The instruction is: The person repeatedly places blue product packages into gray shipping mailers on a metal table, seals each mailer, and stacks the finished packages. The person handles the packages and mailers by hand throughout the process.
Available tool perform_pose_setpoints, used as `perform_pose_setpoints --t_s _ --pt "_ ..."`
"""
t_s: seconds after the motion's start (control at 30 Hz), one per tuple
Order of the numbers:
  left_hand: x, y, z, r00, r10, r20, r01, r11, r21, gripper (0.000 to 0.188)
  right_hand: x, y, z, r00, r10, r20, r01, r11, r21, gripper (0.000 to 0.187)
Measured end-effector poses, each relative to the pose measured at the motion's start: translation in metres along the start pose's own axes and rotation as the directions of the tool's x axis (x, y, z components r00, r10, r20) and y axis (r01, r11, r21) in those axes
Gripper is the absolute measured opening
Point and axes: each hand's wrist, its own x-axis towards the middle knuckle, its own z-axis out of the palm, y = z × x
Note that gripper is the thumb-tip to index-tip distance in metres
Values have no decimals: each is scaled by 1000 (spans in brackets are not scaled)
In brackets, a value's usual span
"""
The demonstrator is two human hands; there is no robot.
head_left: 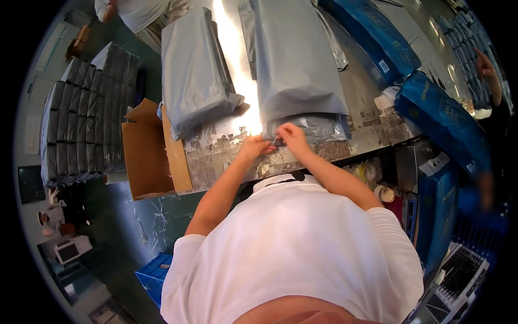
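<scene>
A large grey plastic mailing bag (pixel 302 65), filled out by its contents, lies on the metal table in front of me. Its open-end flap (pixel 318 126) is wrinkled and points toward me. At the flap's near left corner, my left hand (pixel 256 147) has its fingers closed on the plastic edge. Just right of it, my right hand (pixel 292 136) is curled in a pinch on the same flap. Whether a thin strip also sits between the fingertips is too small to see. Left of these, a second filled grey mailing bag (pixel 191 75) lies apart from both hands.
An open cardboard box (pixel 145 156) stands against the table's left edge. Stacks of dark wrapped packages (pixel 81 119) rise beyond it. Blue packages (pixel 442 113) lie along the right side. Tape rolls (pixel 384 193) sit under the table edge. Other people are at the far left and right.
</scene>
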Motion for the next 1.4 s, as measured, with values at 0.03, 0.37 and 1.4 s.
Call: perform_pose_setpoints --t_s 0.03,0.37,1.4 --pt "0 -3 -2 1000 -7 -5 7 1000 11 9 -15 -2 -20 992 -53 -112 67 989 130 10" --pt "-8 -10 -47 1000 -21 21 16 978 207 22 -227 166 -230 943 224 -247 -244 -40 -969 32" --pt "14 65 2 822 59 -567 -279 908 -311 34 32 -5 -220 841 -74 -536 -99 953 -287 45"
